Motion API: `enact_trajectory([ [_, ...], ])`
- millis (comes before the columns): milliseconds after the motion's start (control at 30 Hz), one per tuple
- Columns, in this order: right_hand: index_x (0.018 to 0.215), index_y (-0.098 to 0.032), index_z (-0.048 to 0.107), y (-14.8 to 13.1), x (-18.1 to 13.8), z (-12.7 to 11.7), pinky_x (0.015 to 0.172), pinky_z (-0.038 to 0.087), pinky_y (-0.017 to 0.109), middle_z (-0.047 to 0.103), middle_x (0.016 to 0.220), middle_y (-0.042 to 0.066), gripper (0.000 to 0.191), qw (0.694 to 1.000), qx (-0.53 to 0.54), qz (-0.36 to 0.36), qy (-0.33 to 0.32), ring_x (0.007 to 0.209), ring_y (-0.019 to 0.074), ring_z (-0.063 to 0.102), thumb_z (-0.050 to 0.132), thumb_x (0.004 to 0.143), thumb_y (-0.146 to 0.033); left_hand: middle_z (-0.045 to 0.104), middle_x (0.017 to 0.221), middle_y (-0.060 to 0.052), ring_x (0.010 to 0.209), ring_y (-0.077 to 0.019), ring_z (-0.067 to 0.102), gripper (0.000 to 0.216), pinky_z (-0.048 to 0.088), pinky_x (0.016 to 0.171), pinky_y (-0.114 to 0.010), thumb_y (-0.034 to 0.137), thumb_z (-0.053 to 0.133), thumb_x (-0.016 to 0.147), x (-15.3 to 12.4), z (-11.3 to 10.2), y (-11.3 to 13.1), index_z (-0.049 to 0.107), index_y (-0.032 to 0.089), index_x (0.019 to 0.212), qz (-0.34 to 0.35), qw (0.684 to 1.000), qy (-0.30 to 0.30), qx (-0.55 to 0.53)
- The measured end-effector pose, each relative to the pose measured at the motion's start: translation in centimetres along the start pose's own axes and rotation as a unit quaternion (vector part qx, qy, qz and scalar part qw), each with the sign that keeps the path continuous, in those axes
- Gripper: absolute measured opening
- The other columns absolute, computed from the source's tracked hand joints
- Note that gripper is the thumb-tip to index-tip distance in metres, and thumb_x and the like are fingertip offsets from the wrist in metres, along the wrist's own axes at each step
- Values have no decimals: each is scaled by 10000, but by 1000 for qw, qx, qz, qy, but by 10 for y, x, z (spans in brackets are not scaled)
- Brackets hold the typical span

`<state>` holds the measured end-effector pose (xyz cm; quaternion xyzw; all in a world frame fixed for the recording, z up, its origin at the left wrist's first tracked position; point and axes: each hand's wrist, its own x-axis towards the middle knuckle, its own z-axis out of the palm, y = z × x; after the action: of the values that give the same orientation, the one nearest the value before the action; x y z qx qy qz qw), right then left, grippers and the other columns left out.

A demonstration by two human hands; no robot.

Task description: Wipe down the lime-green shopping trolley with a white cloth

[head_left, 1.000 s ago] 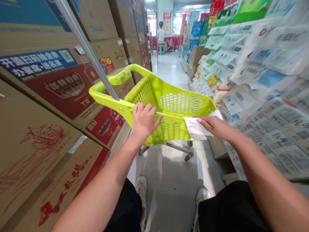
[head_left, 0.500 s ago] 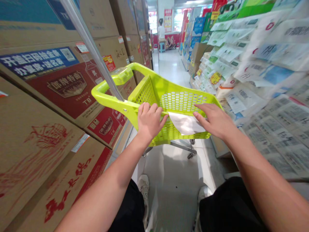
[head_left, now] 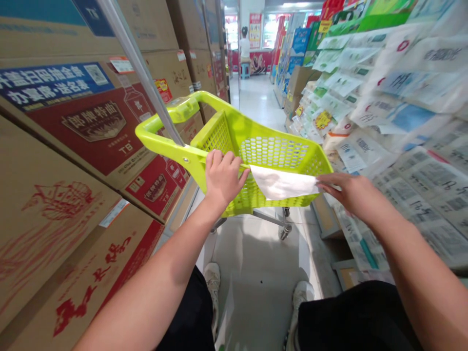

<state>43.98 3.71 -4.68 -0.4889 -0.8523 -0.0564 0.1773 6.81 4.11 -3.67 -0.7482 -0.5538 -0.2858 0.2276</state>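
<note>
My left hand (head_left: 224, 179) curled over green cart (head_left: 195, 155), my right hand (head_left: 353, 192) pinching white sheet (head_left: 283, 184) draped along rim

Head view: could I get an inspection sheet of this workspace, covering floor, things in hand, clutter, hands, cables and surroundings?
Surface: pale floor under the cart.
Things in hand: cart, with a white sheet over its near rim; cloth or paper, cannot tell.
Clutter: dark speck on the floor.
Hands: left hand grips the cart's near rim; right hand pinches the sheet's right end.
Cables: nothing seen.
Surroundings: cartons left, wrapped packs right, a person at a blue stool far ahead.
</note>
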Motion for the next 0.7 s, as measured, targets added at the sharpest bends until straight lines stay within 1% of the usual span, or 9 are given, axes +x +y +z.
enact_trajectory([
  [67, 1171, -191, 752, -2, 2, -1, 888, 565, 432, 766, 1175, 134, 377, 999, -13, 12, 27, 1017, 323, 740, 552, 1004, -464, 662, 1009, -115, 1074, -359, 526, 235, 388, 1060, -586, 428, 575, 930, 0, 1, 1, 711, 241, 974, 2, 1000, 6, -1],
  [133, 1109, -196, 747, -4, 4, 0, 838, 555, 416, 766, 1139, 128, 317, 998, -20, 33, 42, 978, 309, 734, 575, 992, -436, 660, 1003, -111, 1073, -356, 530, 227, 385, 1062, -583, 427, 580, 929, 0, 1, 2, 712, 248, 978, 3, 1000, 11, 1],
  [233, 991, -206, 729, -8, 8, -1, 778, 525, 380, 767, 1059, 107, 239, 998, -23, 45, 46, 930, 284, 721, 551, 993, -366, 659, 999, -113, 1064, -357, 531, 245, 389, 1055, -583, 441, 565, 940, 1, 0, 3, 712, 249, 975, 3, 1000, 9, 5],
  [300, 966, -207, 715, -14, 10, -7, 736, 498, 365, 763, 1032, 104, 232, 997, -34, 46, 42, 896, 275, 711, 533, 992, -350, 659, 994, -115, 1057, -358, 531, 263, 393, 1052, -581, 450, 547, 949, 1, 0, 3, 708, 242, 965, 2, 1000, 4, 9],
  [400, 938, -223, 694, -29, 9, -20, 660, 440, 342, 753, 933, 80, 221, 996, -53, 50, 43, 786, 250, 684, 557, 973, -393, 659, 993, -112, 1064, -357, 531, 261, 390, 1059, -582, 449, 544, 948, 0, -1, 2, 704, 243, 955, -1, 1000, 2, 8],
  [467, 896, -237, 678, -42, 9, -28, 630, 406, 336, 733, 848, 56, 258, 997, -56, 41, 42, 715, 233, 657, 608, 943, -480, 659, 995, -110, 1071, -355, 529, 247, 388, 1064, -584, 439, 550, 942, 0, -1, 1, 704, 246, 953, -2, 1000, 1, 5],
  [533, 880, -241, 669, -53, 10, -30, 649, 419, 346, 724, 833, 53, 336, 998, -43, 20, 48, 724, 238, 655, 640, 914, -574, 658, 993, -107, 1071, -353, 528, 239, 392, 1060, -581, 433, 555, 938, 0, -2, 1, 706, 249, 956, -1, 1000, 1, 8],
  [600, 920, -233, 677, -62, 13, -25, 728, 466, 379, 729, 889, 76, 383, 997, -20, -2, 76, 826, 271, 671, 629, 916, -613, 659, 992, -102, 1066, -352, 527, 230, 398, 1049, -575, 429, 561, 933, 0, -3, 2, 710, 256, 965, 1, 1000, 2, 13],
  [700, 1097, -210, 687, -71, 22, -8, 889, 492, 445, 726, 1063, 122, 380, 993, 9, -16, 118, 1026, 321, 654, 561, 975, -546, 663, 992, -105, 1059, -352, 526, 229, 404, 1034, -570, 418, 557, 926, 0, -6, 4, 715, 258, 968, 0, 1000, -3, 13],
])
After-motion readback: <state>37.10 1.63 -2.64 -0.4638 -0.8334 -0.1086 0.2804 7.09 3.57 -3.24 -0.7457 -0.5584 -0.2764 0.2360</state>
